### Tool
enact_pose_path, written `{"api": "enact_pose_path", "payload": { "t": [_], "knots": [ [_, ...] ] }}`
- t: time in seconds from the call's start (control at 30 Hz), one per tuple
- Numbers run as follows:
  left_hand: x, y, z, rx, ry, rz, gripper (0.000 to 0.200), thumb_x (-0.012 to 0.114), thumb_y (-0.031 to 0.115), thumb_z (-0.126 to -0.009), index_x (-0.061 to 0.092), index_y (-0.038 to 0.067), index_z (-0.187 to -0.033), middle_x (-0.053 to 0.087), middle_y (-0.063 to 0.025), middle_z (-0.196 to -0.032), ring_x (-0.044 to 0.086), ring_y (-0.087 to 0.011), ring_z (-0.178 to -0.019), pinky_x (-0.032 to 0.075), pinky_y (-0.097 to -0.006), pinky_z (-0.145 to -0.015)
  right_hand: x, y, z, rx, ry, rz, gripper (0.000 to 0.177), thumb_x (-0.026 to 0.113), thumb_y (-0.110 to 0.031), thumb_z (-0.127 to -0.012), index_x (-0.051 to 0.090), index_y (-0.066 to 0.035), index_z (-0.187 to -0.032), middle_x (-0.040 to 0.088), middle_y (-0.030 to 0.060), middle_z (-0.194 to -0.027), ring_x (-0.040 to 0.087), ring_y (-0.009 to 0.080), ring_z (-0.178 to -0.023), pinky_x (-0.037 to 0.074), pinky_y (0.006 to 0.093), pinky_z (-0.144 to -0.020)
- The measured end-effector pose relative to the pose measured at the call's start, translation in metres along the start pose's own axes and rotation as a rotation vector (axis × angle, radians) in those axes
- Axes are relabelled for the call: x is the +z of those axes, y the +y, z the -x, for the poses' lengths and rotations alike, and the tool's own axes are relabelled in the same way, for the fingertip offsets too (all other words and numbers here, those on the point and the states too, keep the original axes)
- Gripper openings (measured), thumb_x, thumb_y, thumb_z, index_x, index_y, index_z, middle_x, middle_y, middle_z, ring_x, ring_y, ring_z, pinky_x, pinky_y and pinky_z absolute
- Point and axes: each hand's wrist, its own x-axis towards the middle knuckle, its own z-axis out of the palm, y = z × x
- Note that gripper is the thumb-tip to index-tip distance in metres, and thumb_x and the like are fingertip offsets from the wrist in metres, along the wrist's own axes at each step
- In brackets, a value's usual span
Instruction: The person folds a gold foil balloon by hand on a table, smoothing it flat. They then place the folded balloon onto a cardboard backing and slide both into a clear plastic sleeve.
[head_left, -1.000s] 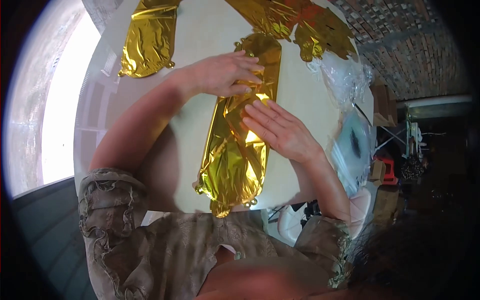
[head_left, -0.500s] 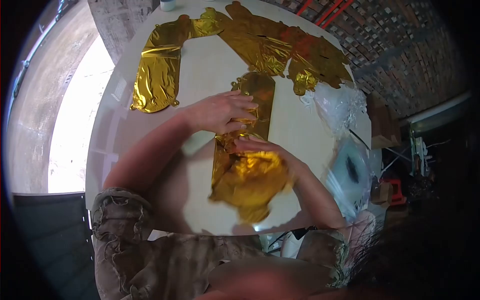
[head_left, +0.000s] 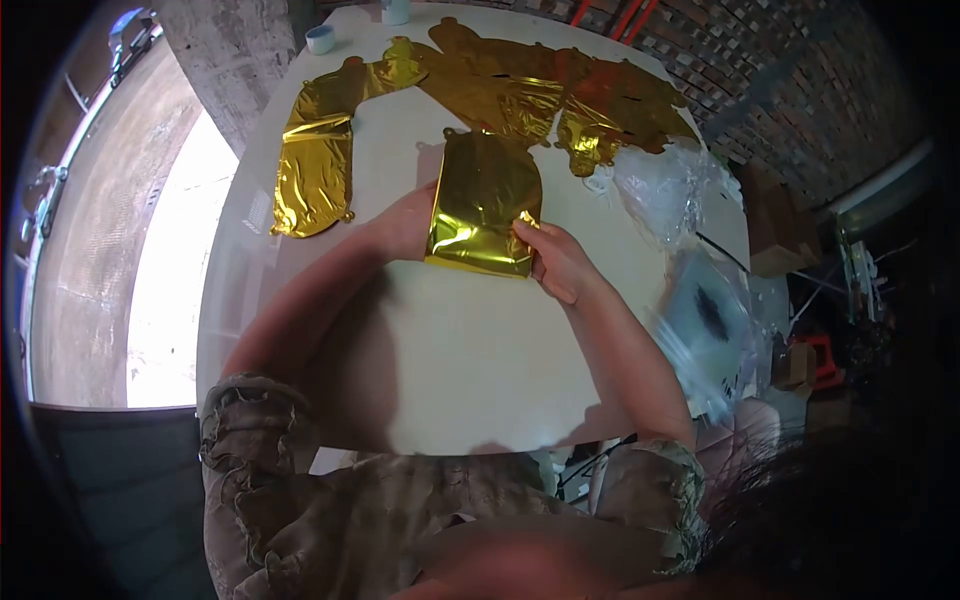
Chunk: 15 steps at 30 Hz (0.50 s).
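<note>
At the far left, a small pale-blue cup (head_left: pixel 319 39) stands near the edge of the broad, pale, smooth table (head_left: pixel 460 370). Below it a long, round-ended strip of crinkled gold foil (head_left: pixel 313 180) lies just inside the left edge, a margin of table showing beside it. The bare left hand (head_left: pixel 408 225) comes in next, at the left side of a folded, shiny gold foil piece with a rounded far corner (head_left: pixel 487 200); its fingers are hidden behind the foil, so I cannot tell whether they grip. The folded piece is between the two hands over the middle of the table, with a wide stretch of pale surface from its near fold to the near edge. Beyond it, large flat gold foil sheets (head_left: pixel 500 75) spread close to the far edge, leaving little gap. The bare right hand (head_left: pixel 562 260) clamps the piece's near right corner, thumb on top, fingers underneath. Farther right, a crumpled clear plastic bag (head_left: pixel 660 190) and a flat, clear plastic pack with a dark mark (head_left: pixel 708 300) line the right edge, well apart from the folded piece
</note>
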Motion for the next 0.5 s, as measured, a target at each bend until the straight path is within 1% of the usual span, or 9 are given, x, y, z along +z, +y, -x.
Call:
{"api": "enact_pose_path", "payload": {
  "t": [0.07, 0.2, 0.23, 0.27, 0.3, 0.33, 0.4, 0.43, 0.5],
  "knots": [
    [0.006, -0.007, 0.002, 0.048, 0.026, -0.064, 0.046, 0.069, 0.03, -0.088, 0.06, 0.012, -0.13, 0.058, -0.0126, -0.134, 0.052, -0.0346, -0.126, 0.041, -0.0438, -0.108, 0.002, -0.001, 0.0, -0.028, 0.004, -0.043, 0.027, 0.055, -0.034, -0.102, 0.063, -0.008, -0.1, 0.058, -0.0032, -0.077, 0.045, 0.0052, -0.056, 0.03, 0.0233, -0.047],
    [0.001, -0.001, 0.013, -0.134, 0.215, 0.085, 0.037, 0.065, 0.021, -0.091, 0.062, 0.007, -0.125, 0.063, -0.0135, -0.126, 0.057, -0.0358, -0.118, 0.047, -0.0418, -0.1, 0.006, -0.01, 0.005, 0.003, 0.047, 0.019, 0.027, 0.055, -0.034, -0.102, 0.061, -0.008, -0.096, 0.059, -0.0021, -0.076, 0.045, 0.0056, -0.056, 0.03, 0.024, -0.047],
    [0.001, -0.015, 0.024, -0.16, 0.271, -0.093, 0.035, 0.064, 0.021, -0.091, 0.064, 0.006, -0.123, 0.065, -0.0139, -0.121, 0.059, -0.0359, -0.113, 0.048, -0.0415, -0.098, 0.005, -0.012, 0.006, -0.002, 0.049, 0.018, 0.027, 0.055, -0.034, -0.102, 0.061, -0.008, -0.096, 0.059, -0.0021, -0.076, 0.045, 0.0056, -0.056, 0.03, 0.024, -0.047],
    [-0.003, -0.016, 0.029, -0.185, 0.325, -0.27, 0.033, 0.063, 0.02, -0.092, 0.065, 0.004, -0.12, 0.068, -0.0142, -0.116, 0.062, -0.0361, -0.109, 0.05, -0.0413, -0.095, 0.003, -0.013, 0.007, 0.008, 0.019, 0.02, 0.025, 0.056, -0.032, -0.102, 0.061, -0.008, -0.1, 0.061, -0.0001, -0.083, 0.053, 0.0091, -0.067, 0.04, 0.026, -0.057],
    [-0.002, -0.013, 0.038, -0.321, 0.447, -0.159, 0.03, 0.064, 0.022, -0.092, 0.068, 0.003, -0.116, 0.071, -0.0108, -0.102, 0.067, -0.0274, -0.088, 0.054, -0.0377, -0.077, 0.001, -0.014, 0.008, 0.018, -0.01, 0.021, 0.023, 0.057, -0.03, -0.102, 0.06, -0.007, -0.104, 0.063, 0.0019, -0.09, 0.062, 0.0125, -0.079, 0.05, 0.028, -0.068],
    [-0.006, 0.0, 0.043, -0.319, 0.438, -0.158, 0.03, 0.064, 0.022, -0.092, 0.068, 0.003, -0.116, 0.071, -0.0108, -0.102, 0.067, -0.0274, -0.088, 0.054, -0.0377, -0.077, -0.001, -0.012, 0.006, 0.019, -0.006, 0.013, 0.023, 0.057, -0.03, -0.102, 0.06, -0.007, -0.104, 0.063, 0.0019, -0.09, 0.062, 0.0125, -0.079, 0.05, 0.028, -0.068],
    [-0.015, 0.028, 0.052, -0.871, 0.255, 0.514, 0.033, 0.066, 0.027, -0.093, 0.069, 0.002, -0.114, 0.07, -0.0055, -0.095, 0.063, -0.0151, -0.073, 0.051, -0.0299, -0.062, -0.004, -0.004, -0.003, 0.006, -0.004, -0.008, 0.024, 0.056, -0.029, -0.102, 0.06, -0.006, -0.104, 0.064, 0.0027, -0.092, 0.062, 0.0133, -0.079, 0.05, 0.0289, -0.068],
    [-0.008, 0.04, 0.052, -0.929, 0.287, 0.472, 0.038, 0.071, 0.031, -0.091, 0.069, 0.0, -0.113, 0.067, -0.0028, -0.089, 0.056, -0.008, -0.064, 0.045, -0.0244, -0.054, -0.005, -0.002, -0.006, 0.009, -0.006, -0.015, 0.024, 0.056, -0.029, -0.102, 0.06, -0.006, -0.104, 0.064, 0.0027, -0.092, 0.062, 0.0133, -0.079, 0.05, 0.0289, -0.068],
    [-0.004, 0.046, 0.05, -0.97, 0.287, 0.483, 0.041, 0.072, 0.03, -0.09, 0.067, -0.001, -0.116, 0.064, -0.0021, -0.083, 0.054, -0.0081, -0.062, 0.043, -0.0235, -0.053, -0.009, -0.001, -0.011, 0.02, 0.019, 0.015, 0.024, 0.055, -0.028, -0.103, 0.059, -0.005, -0.106, 0.065, 0.0046, -0.097, 0.064, 0.0157, -0.083, 0.053, 0.0308, -0.072]
  ]
}}
